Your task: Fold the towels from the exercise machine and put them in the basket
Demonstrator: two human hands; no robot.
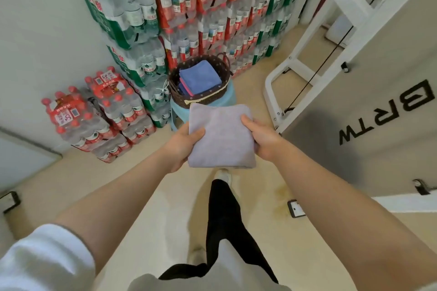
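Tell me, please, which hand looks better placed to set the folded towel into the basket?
Probably left: the basket sits ahead and slightly left, nearer the left hand. The right hand grips the grey towel on its far side.

The grey panel of the exercise machine [369, 111], at three o'clock, carries large black letters "BRTW", seen upside down. On the red-capped water bottle packs [68, 116] at nine o'clock, a red label shows a number that looks like "30". The green-banded bottle packs [113, 19] at eleven o'clock bear white Chinese characters, too blurred to read.
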